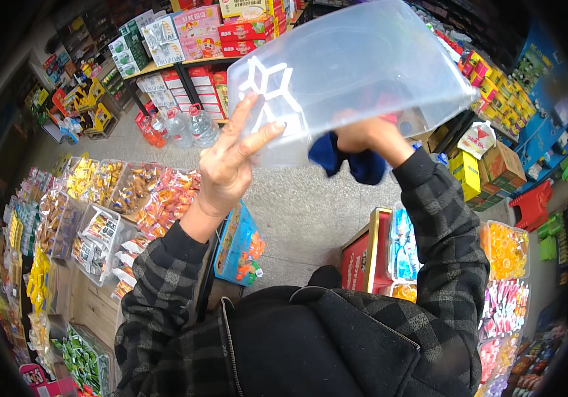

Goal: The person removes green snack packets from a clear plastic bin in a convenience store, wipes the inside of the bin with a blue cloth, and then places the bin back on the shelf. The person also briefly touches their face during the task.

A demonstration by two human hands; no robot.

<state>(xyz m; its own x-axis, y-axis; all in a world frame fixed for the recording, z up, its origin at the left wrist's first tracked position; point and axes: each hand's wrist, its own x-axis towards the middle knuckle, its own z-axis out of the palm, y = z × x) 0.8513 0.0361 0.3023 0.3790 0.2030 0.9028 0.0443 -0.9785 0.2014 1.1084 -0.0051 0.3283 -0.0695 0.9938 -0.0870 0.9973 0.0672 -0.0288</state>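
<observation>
A clear plastic bin is held up and tilted in front of me, with white strips in a branching pattern near its left end. My left hand grips that left end, two fingers spread over the outer face and the others curled. At the bin's lower right side is my right hand, its fingers partly hidden behind or within the bin's edge. A dark blue cloth hangs from my right hand, bunched below the bin.
Bins of wrapped snacks cover a display at left. A blue bin stands beside it. At right are a red-sided display stand and candy tubs. Water bottles stand on the floor by a shelf of boxed goods.
</observation>
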